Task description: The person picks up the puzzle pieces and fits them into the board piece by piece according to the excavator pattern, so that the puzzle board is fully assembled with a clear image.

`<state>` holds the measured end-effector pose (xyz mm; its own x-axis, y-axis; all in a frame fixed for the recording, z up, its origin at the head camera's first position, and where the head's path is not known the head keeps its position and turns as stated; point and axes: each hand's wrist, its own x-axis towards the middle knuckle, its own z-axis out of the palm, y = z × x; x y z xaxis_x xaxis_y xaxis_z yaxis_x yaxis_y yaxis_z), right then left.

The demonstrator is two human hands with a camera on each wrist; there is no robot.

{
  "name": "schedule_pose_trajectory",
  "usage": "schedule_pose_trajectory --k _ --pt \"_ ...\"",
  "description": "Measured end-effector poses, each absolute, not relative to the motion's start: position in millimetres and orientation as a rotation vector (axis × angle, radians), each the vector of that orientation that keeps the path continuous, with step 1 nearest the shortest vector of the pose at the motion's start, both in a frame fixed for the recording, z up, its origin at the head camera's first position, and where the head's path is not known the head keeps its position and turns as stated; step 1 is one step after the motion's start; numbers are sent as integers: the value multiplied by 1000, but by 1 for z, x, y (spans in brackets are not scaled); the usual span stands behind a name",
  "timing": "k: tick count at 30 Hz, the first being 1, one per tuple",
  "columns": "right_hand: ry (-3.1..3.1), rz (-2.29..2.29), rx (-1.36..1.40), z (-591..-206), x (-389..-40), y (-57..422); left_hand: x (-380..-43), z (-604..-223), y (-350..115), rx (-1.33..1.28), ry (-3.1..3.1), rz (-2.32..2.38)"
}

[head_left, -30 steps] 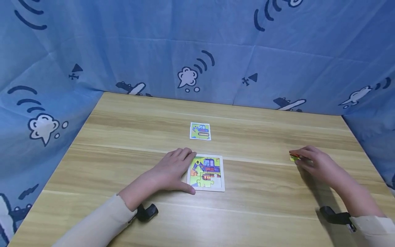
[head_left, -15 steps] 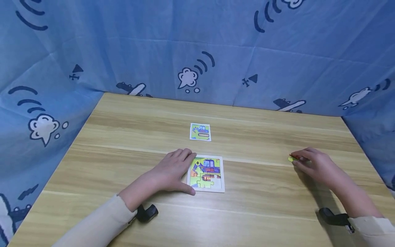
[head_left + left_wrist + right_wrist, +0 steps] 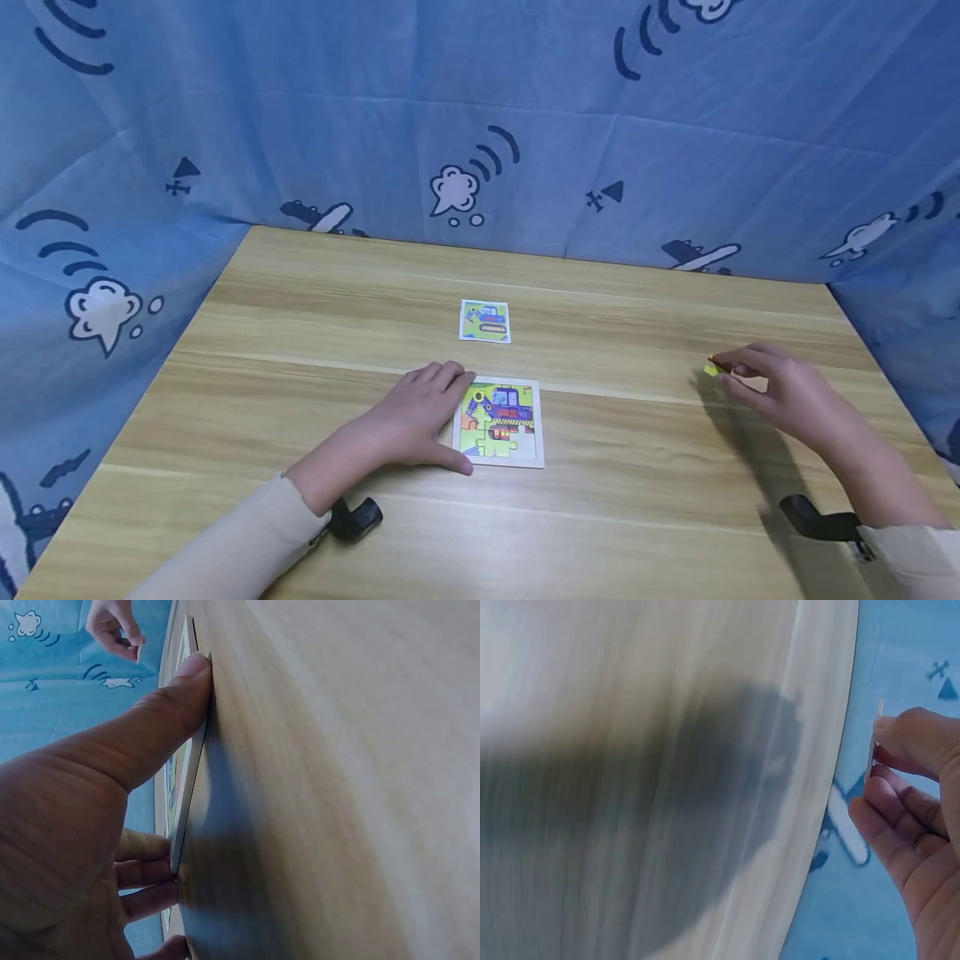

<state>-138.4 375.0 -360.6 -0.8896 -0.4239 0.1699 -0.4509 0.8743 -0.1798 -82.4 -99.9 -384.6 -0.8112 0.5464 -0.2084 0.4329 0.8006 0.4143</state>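
Note:
A square jigsaw puzzle with a white frame (image 3: 539, 425) lies on the table, showing a purple excavator on yellow-green. Bare white backing shows at its lower right. My left hand (image 3: 412, 421) rests along its left side, thumb at the near edge and fingertips at the far left corner. In the left wrist view the thumb (image 3: 176, 697) lies against the frame's edge. Far to the right, my right hand (image 3: 787, 392) pinches a small yellow-green puzzle piece (image 3: 712, 370) above the table. The right wrist view shows this piece edge-on between thumb and fingers.
Behind the puzzle lies a small picture card (image 3: 485, 322) with the same excavator. The wooden table (image 3: 337, 300) ends at a blue patterned curtain (image 3: 337, 142) at the back and sides. A black wrist camera (image 3: 356, 521) sits beside the left sleeve.
My right hand has lifted a little off the table with the puzzle piece, its shadow now spread further. The left hand and the puzzle have stayed in place.

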Motion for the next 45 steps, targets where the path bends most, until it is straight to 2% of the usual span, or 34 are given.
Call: schedule_pose_trajectory --k 15,30,45 --pt "-2653 426 1069 -351 -121 297 -81 -388 -102 741 2677 486" --pt "-2643 436 1224 -347 -91 240 -82 -385 -101 744 2674 484" --pt "-2803 436 1378 -363 -69 199 -83 -385 -100 745 2674 489"
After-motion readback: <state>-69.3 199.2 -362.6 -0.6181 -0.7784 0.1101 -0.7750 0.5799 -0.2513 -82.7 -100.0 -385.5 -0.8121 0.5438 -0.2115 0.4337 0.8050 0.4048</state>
